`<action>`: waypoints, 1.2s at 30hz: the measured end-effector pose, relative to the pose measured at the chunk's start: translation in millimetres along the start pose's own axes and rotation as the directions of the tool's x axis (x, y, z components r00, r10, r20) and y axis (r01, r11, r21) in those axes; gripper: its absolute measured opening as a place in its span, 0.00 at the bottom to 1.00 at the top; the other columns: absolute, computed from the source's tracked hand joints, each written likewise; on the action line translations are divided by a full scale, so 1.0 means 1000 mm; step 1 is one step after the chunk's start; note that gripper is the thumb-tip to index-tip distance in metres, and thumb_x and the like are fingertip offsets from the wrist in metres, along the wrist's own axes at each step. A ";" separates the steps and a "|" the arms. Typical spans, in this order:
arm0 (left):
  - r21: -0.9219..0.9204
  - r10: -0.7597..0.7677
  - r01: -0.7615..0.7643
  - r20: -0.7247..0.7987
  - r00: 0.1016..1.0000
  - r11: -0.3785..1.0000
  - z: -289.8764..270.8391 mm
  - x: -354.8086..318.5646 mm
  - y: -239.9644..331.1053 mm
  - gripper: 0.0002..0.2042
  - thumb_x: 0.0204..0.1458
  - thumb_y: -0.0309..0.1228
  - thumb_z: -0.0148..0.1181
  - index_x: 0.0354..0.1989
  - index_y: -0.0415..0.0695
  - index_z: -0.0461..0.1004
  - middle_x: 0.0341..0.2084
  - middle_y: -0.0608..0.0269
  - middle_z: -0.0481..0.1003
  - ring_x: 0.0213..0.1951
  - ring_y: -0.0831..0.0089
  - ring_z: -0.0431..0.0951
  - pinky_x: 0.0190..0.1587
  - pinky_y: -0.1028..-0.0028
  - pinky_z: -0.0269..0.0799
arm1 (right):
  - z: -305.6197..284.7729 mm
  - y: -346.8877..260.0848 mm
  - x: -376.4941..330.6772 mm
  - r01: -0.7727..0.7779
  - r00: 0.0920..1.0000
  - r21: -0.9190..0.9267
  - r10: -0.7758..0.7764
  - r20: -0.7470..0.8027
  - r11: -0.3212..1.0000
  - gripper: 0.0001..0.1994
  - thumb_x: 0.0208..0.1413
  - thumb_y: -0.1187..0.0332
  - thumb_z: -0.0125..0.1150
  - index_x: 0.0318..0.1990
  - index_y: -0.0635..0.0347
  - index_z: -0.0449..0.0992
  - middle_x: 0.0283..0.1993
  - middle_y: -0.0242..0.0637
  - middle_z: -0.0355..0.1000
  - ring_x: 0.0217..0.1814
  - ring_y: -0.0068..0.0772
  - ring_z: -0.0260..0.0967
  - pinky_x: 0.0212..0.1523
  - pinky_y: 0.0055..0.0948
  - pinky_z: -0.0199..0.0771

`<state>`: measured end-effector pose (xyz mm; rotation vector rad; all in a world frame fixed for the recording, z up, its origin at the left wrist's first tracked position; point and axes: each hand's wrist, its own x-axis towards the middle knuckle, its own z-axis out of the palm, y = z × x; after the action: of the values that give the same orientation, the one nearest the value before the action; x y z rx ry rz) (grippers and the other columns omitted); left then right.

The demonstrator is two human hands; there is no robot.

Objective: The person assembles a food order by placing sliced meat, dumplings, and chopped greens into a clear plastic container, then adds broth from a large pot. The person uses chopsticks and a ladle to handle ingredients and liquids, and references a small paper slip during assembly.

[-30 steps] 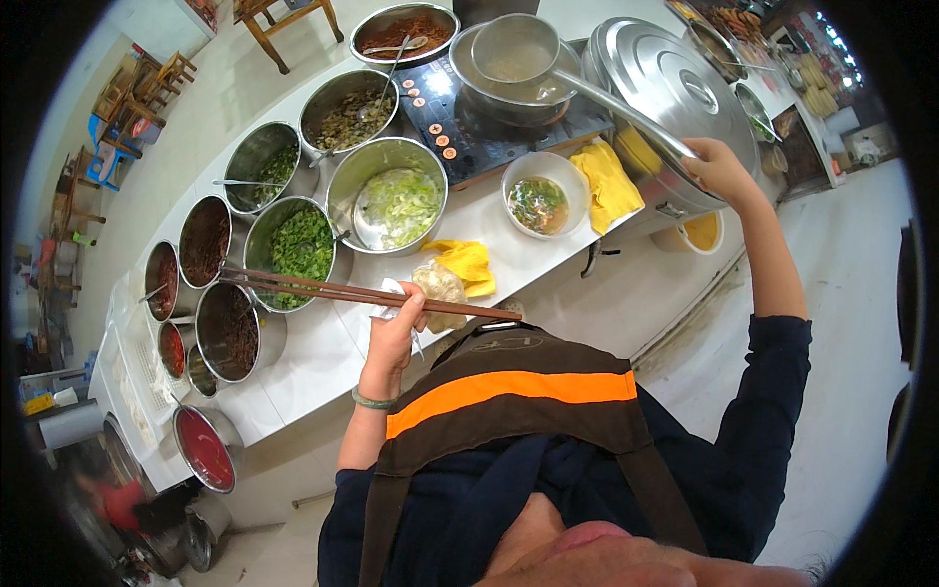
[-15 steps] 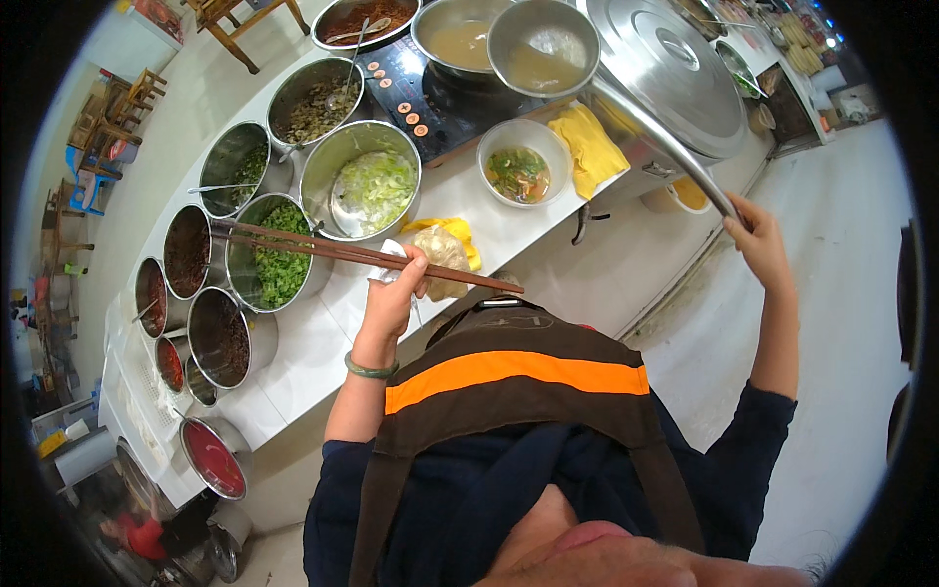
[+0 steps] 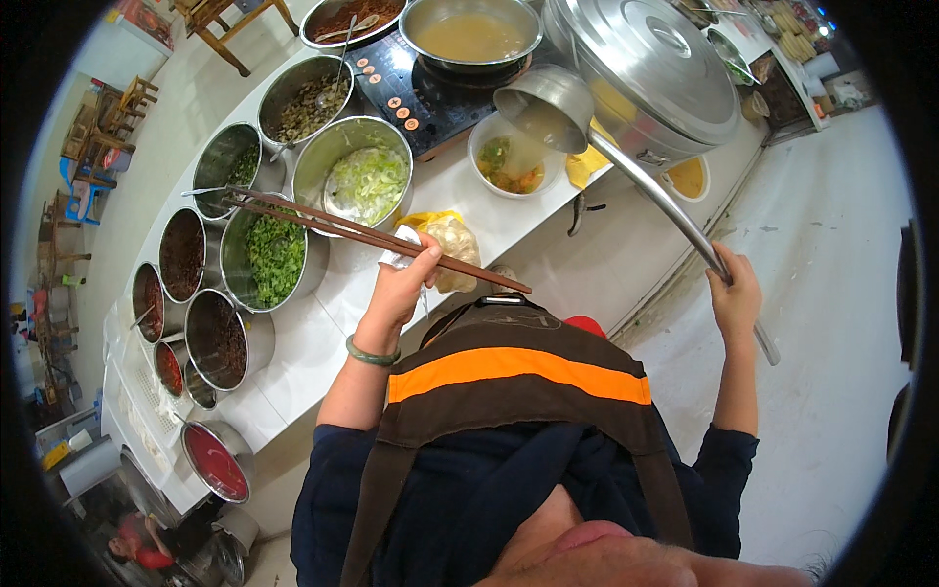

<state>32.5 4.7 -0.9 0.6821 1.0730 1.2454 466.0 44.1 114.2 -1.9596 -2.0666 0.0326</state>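
My right hand [image 3: 735,286] grips the long metal handle of a ladle [image 3: 551,98]. The ladle's cup is tipped over a pale round bowl [image 3: 478,168], and cloudy broth runs from it onto greens and reddish-brown bits inside. In my left hand [image 3: 403,286] are long brown chopsticks [image 3: 362,233], pinched along with a white tissue or cloth [image 3: 402,249]. Their far ends lie above a steel pot of chopped green herbs [image 3: 274,256]. Beside the left hand sits a clear bag of pale contents [image 3: 453,245] on a yellow cloth.
A pan of broth [image 3: 469,39] stands on a black induction cooker [image 3: 416,93]. To its right is a large lidded steel pot [image 3: 665,44]. Several steel pots of toppings line the white counter [image 3: 293,367]. A yellow cloth [image 3: 585,168] lies beside the bowl.
My right hand has drawn the ladle down and nearer, from beside the broth pan to over the bowl, and tipped it. Broth now pours. My left hand with the chopsticks has barely shifted.
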 end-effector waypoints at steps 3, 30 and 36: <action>-0.011 -0.005 0.005 0.000 1.000 1.000 -0.001 -0.002 0.000 0.06 0.53 0.29 0.57 0.29 0.42 0.68 0.17 0.72 0.62 0.19 0.82 0.59 0.22 0.80 0.56 | 0.009 0.008 -0.007 0.086 0.990 0.060 -0.079 -0.114 0.994 0.18 0.43 0.78 0.62 0.45 0.57 0.74 0.31 0.37 0.68 0.28 0.33 0.66 0.30 0.26 0.66; -0.049 0.040 -0.039 0.008 0.999 0.998 -0.018 -0.016 -0.001 0.04 0.53 0.27 0.55 0.32 0.41 0.69 0.18 0.70 0.63 0.19 0.81 0.59 0.22 0.79 0.55 | 0.108 -0.008 -0.103 -0.738 0.666 0.648 0.046 0.744 0.188 0.11 0.56 0.63 0.55 0.41 0.61 0.71 0.19 0.25 0.61 0.17 0.16 0.56 0.18 0.17 0.54; -0.034 0.027 -0.025 0.068 0.997 0.999 -0.009 -0.008 0.001 0.03 0.54 0.26 0.53 0.31 0.42 0.67 0.16 0.71 0.59 0.18 0.81 0.58 0.22 0.79 0.54 | 0.056 0.021 -0.097 -0.474 0.830 0.880 0.319 0.458 -0.030 0.13 0.57 0.66 0.52 0.44 0.66 0.69 0.21 0.28 0.64 0.16 0.17 0.57 0.18 0.18 0.58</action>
<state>24.4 -4.6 -1.6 0.7103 0.9878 1.2505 476.6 -39.0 37.1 -1.4020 -0.7356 1.3574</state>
